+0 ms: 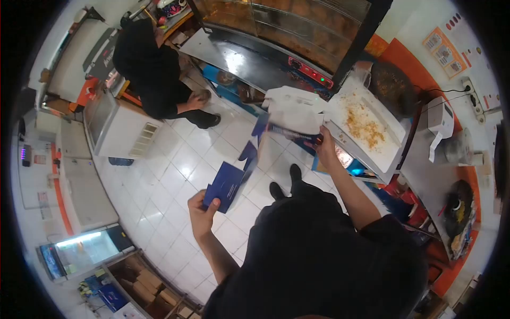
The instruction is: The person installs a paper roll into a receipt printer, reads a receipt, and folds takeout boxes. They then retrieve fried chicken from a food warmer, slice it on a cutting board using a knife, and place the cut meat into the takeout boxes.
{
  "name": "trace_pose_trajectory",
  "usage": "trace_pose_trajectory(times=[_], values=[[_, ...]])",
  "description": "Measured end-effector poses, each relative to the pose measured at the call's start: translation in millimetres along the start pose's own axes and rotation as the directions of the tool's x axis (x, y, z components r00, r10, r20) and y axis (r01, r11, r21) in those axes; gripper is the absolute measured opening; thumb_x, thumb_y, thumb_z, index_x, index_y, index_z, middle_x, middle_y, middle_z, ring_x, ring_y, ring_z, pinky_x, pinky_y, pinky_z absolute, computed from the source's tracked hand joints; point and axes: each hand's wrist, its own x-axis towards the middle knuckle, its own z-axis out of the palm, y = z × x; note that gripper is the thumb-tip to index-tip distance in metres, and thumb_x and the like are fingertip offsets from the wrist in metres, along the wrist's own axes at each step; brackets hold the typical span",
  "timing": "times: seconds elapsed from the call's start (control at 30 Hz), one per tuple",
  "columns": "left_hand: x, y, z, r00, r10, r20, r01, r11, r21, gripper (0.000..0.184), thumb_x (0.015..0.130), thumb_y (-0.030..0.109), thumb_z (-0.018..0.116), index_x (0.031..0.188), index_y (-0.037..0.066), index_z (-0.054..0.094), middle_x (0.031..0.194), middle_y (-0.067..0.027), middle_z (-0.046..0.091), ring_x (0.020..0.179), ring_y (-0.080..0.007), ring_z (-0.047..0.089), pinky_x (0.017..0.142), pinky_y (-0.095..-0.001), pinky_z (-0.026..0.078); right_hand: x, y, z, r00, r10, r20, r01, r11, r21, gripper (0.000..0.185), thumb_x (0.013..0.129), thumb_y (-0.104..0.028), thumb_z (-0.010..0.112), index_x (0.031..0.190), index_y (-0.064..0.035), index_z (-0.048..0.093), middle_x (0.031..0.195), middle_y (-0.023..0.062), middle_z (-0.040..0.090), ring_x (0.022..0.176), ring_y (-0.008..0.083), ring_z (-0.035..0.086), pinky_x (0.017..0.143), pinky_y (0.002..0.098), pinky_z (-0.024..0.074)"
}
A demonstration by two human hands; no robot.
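Note:
A dark blue carton (226, 186), partly unfolded, stretches between my two hands above the tiled floor. My left hand (203, 212) pinches its lower left end, thumb on the printed face. At the upper right end, my right hand (326, 147) grips a dark printed flap of the carton. Between them the cardboard bends, with loose flaps sticking out and a pale inner side showing. Just behind my right hand lie a white paper or container (297, 103) and a white tray (393, 154) with golden crumbs.
A person in black (146, 69) bends at the upper left beside a white chest freezer (119, 125). A glass display cabinet (287, 26) stands on the metal counter (228, 58) ahead. At right are a dark round pan (392, 87) and a white printer (440, 118).

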Motion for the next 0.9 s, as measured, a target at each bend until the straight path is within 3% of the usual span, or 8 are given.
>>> trace_pose_trajectory(times=[0.2,0.3,0.4,0.43,0.63,0.7,0.77,0.9], values=[[-26,10,13,0.982,0.061,-0.181,-0.04,0.993,0.114,0.033,0.09,0.031,0.08,0.096,0.001,0.066,0.08,0.004,0.063,0.073,-0.0041,0.052,0.067,-0.0201,0.04,96,50,2,0.997,-0.004,0.077,-0.018,0.958,0.287,0.035,0.097,-0.028,0.059,0.123,-0.0095,0.045,0.112,0.0111,0.055,0.102,0.0295,0.063,0.075,0.0482,0.0622],[-16,24,47,0.965,0.046,-0.258,-0.001,0.985,0.17,0.027,0.095,0.025,0.074,0.104,0.003,0.061,0.085,0.0025,0.064,0.079,-0.0047,0.053,0.073,-0.0197,0.041,130,75,-3,0.995,0.098,-0.011,-0.094,0.973,0.21,0.042,0.097,-0.032,0.059,0.131,-0.0137,0.043,0.129,0.0146,0.049,0.111,0.03,0.059,0.083,0.0524,0.06],[5,21,75,0.957,0.078,-0.28,-0.026,0.983,0.183,0.025,0.098,0.023,0.07,0.107,0.002,0.059,0.092,0.0002,0.064,0.085,-0.0062,0.054,0.078,-0.0215,0.042,114,83,1,0.992,0.078,-0.097,-0.077,0.997,0.007,0.057,0.097,-0.038,0.058,0.143,-0.0136,0.035,0.142,0.0175,0.042,0.116,0.0301,0.058,0.087,0.0544,0.0584],[12,23,85,0.958,0.07,-0.276,-0.02,0.983,0.181,0.024,0.099,0.022,0.069,0.108,0.002,0.059,0.095,-0.0004,0.064,0.087,-0.0066,0.054,0.079,-0.0218,0.042,113,83,-8,0.996,0.088,-0.027,-0.092,0.981,-0.17,0.068,0.097,-0.036,0.06,0.15,-0.0103,0.026,0.151,0.0205,0.034,0.119,0.0302,0.057,0.086,0.0473,0.0595],[60,29,142,0.98,0.1,-0.175,-0.053,0.966,0.253,0.027,0.101,0.02,0.064,0.118,-0.001,0.059,0.104,-0.0044,0.065,0.093,-0.0097,0.057,0.082,-0.0242,0.046,84,64,-38,0.971,0.241,0.01,-0.199,0.823,-0.532,0.069,0.098,-0.029,0.065,0.153,-0.0134,0.026,0.14,0.0207,0.042,0.107,0.0228,0.062,0.074,0.035,0.057],[78,33,166,0.99,0.101,-0.1,-0.059,0.93,0.363,0.034,0.101,0.017,0.063,0.128,-0.002,0.056,0.105,-0.0066,0.067,0.094,-0.0115,0.06,0.082,-0.0259,0.048,29,-25,4,0.904,0.224,0.365,-0.006,0.859,-0.512,0.054,0.103,-0.024,0.056,0.15,-0.0109,0.034,0.111,0.0084,0.052,0.083,0.0135,0.06,0.075,0.0321,0.0549],[83,36,193,0.995,0.096,-0.016,-0.082,0.918,0.389,0.04,0.101,0.015,0.062,0.136,-0.003,0.054,0.104,-0.009,0.068,0.096,-0.013,0.063,0.081,-0.0271,0.05,-6,-81,34,0.797,0.021,0.603,0.167,0.953,-0.255,0.047,0.107,-0.026,0.051,0.15,-0.0121,0.036,0.109,0.0081,0.052,0.075,0.0124,0.059,0.07,0.0277,0.0522],[96,59,247,0.985,0.156,0.073,-0.173,0.907,0.385,0.04,0.101,0.013,0.058,0.138,-0.003,0.056,0.104,-0.0094,0.07,0.095,-0.0111,0.061,0.083,-0.0255,0.05,-12,-128,70,0.821,-0.136,0.555,0.346,0.891,-0.293,0.044,0.107,-0.026,0.051,0.147,-0.0116,0.04,0.103,0.0102,0.056,0.081,0.0131,0.059,0.066,0.0302,0.0498]])
